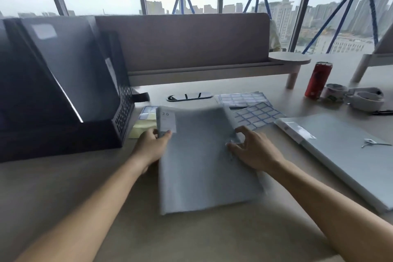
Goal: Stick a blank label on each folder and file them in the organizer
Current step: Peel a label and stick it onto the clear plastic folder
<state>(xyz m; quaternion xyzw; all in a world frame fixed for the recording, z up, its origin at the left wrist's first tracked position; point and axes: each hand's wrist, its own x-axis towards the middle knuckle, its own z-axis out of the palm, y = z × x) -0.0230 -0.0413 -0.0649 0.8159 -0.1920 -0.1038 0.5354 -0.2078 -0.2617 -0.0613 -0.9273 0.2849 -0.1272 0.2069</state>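
Note:
A grey folder [204,164] lies on the desk in front of me, blurred by motion. My left hand [152,145] grips its upper left edge, thumb on top near a white sticker marked 20. My right hand [253,148] rests on the folder's upper right part with fingers bent, pinching something small and pale that I cannot make out. Label sheets [256,116] with blue-bordered blanks lie just behind the folder. The black organizer [63,95] stands at the left, holding a labelled grey folder [70,66].
More grey folders [344,155] are stacked at the right. A red can [318,80], tape rolls [335,92] and a strap lie at the back right. Yellow sticky notes [144,127] sit beside the organizer. A desk divider [191,49] runs along the back.

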